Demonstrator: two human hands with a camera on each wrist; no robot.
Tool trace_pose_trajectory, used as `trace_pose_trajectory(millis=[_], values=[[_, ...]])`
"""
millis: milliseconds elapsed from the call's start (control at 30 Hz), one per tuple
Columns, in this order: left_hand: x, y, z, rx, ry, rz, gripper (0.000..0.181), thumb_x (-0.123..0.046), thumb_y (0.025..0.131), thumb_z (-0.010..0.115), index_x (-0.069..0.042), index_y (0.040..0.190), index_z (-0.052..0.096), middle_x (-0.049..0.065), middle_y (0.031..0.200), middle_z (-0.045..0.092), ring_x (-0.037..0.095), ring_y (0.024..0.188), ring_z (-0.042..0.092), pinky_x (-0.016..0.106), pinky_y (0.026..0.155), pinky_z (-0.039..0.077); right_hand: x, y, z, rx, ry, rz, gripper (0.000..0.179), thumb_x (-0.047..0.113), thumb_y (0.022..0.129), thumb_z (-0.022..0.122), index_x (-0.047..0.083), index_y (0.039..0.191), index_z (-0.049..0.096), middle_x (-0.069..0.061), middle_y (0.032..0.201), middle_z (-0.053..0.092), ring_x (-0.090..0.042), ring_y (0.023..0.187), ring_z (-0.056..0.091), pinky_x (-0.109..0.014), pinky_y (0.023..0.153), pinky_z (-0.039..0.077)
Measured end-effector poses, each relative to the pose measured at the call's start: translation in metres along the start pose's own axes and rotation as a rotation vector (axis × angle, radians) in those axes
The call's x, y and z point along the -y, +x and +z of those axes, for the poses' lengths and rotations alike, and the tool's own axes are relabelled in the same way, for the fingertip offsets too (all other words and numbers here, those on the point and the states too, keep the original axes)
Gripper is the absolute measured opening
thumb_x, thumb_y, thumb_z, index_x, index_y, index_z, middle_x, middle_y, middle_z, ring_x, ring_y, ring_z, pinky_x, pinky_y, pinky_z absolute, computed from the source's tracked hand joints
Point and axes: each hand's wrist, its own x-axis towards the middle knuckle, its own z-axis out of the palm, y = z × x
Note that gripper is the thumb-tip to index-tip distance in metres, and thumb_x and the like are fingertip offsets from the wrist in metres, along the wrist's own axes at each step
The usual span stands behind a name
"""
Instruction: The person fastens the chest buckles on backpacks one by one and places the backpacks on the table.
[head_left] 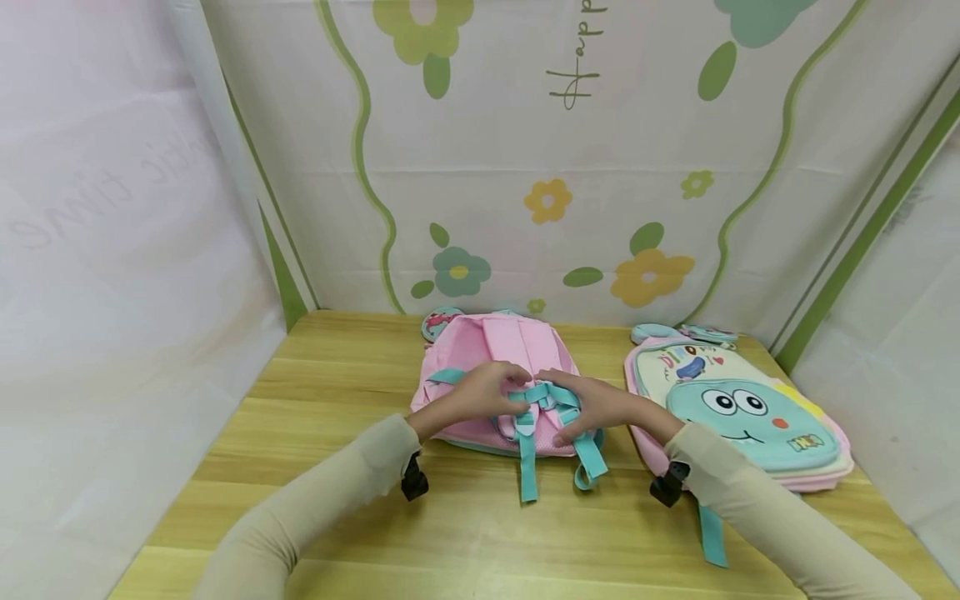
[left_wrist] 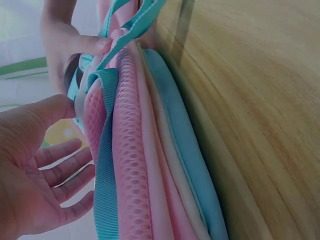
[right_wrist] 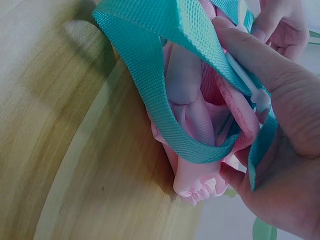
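Note:
A pink backpack (head_left: 480, 342) lies on the wooden table, straps up, its turquoise webbing (head_left: 528, 467) hanging over the near side. Over its left shoulder strap my left hand (head_left: 487, 390) has loosely spread fingers. The left wrist view shows that thumb (left_wrist: 57, 107) touching the pale plastic buckle (left_wrist: 80, 102), while the other fingers grip nothing. My right hand (head_left: 596, 404) holds the right padded shoulder strap (right_wrist: 240, 110), thumb on the near side and fingers beyond it. A loop of turquoise strap (right_wrist: 140, 65) hangs beside that thumb. Both hands are close together.
A second backpack (head_left: 750, 417), with a turquoise cartoon-face pocket, lies to the right; its loose strap (head_left: 712, 533) reaches toward the front. A round charm (head_left: 441, 323) sits behind the pink backpack. White flower-printed cloth (head_left: 495, 142) stands along the table's back and sides.

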Motion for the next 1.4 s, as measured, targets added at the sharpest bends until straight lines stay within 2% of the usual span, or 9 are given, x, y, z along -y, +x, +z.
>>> trace_pose_trajectory(millis=[200, 400, 667, 867, 1000, 1167, 1400], values=[[0.001, 0.0, 0.004, -0.011, 0.06, 0.014, 0.042, -0.025, 0.09, 0.078, -0.005, 0.126, 0.069, 0.007, 0.121, 0.073, 0.021, 0.113, 0.068, 0.035, 0.098, 0.055, 0.0, 0.001, 0.0, -0.005, -0.016, -0.005, 0.106, 0.041, 0.078, 0.088, 0.009, 0.161, 0.029, -0.015, 0.165, 0.033, -0.043, 0.147, 0.036, -0.066, 0.112, 0.037], [0.001, 0.002, 0.007, -0.032, 0.104, 0.002, 0.037, -0.026, 0.09, 0.078, -0.007, 0.121, 0.072, 0.005, 0.115, 0.075, 0.018, 0.106, 0.069, 0.033, 0.092, 0.056, 0.0, 0.002, 0.001, -0.004, -0.02, -0.001, 0.106, 0.042, 0.078, 0.088, 0.011, 0.161, 0.029, -0.016, 0.165, 0.033, -0.043, 0.147, 0.036, -0.066, 0.112, 0.037], [0.001, 0.005, 0.012, -0.08, 0.125, -0.033, 0.03, -0.027, 0.089, 0.08, -0.011, 0.114, 0.076, 0.001, 0.106, 0.077, 0.014, 0.096, 0.07, 0.029, 0.084, 0.054, -0.001, 0.002, 0.002, -0.003, -0.013, 0.006, 0.106, 0.042, 0.078, 0.088, 0.012, 0.161, 0.029, -0.017, 0.166, 0.031, -0.044, 0.149, 0.033, -0.067, 0.112, 0.035], [0.002, 0.008, 0.015, -0.099, 0.133, -0.024, 0.025, -0.027, 0.088, 0.081, -0.015, 0.109, 0.079, -0.002, 0.101, 0.078, 0.011, 0.087, 0.068, 0.024, 0.074, 0.05, 0.0, 0.002, 0.002, -0.008, -0.023, 0.007, 0.107, 0.042, 0.078, 0.088, 0.012, 0.161, 0.029, -0.017, 0.166, 0.028, -0.045, 0.149, 0.032, -0.068, 0.113, 0.034], [0.002, 0.01, 0.015, -0.084, 0.119, -0.019, 0.024, -0.025, 0.089, 0.081, -0.014, 0.11, 0.079, -0.001, 0.102, 0.078, 0.012, 0.087, 0.067, 0.024, 0.074, 0.049, 0.0, 0.002, 0.001, -0.007, -0.02, 0.009, 0.106, 0.042, 0.078, 0.088, 0.011, 0.161, 0.029, -0.017, 0.166, 0.029, -0.045, 0.149, 0.033, -0.067, 0.113, 0.034], [0.001, 0.011, 0.014, -0.066, 0.056, -0.024, 0.026, -0.02, 0.088, 0.081, -0.011, 0.112, 0.078, 0.001, 0.103, 0.078, 0.013, 0.093, 0.069, 0.025, 0.081, 0.054, 0.001, 0.002, 0.001, -0.007, -0.013, 0.013, 0.106, 0.041, 0.078, 0.088, 0.011, 0.161, 0.03, -0.018, 0.166, 0.029, -0.045, 0.148, 0.034, -0.067, 0.113, 0.035], [0.001, 0.012, 0.015, -0.074, 0.021, -0.016, 0.024, -0.018, 0.088, 0.081, -0.01, 0.11, 0.078, 0.002, 0.1, 0.077, 0.013, 0.092, 0.069, 0.024, 0.083, 0.054, 0.001, 0.002, 0.001, -0.003, -0.001, 0.012, 0.106, 0.041, 0.079, 0.088, 0.011, 0.161, 0.029, -0.018, 0.167, 0.026, -0.044, 0.148, 0.036, -0.067, 0.113, 0.035]])
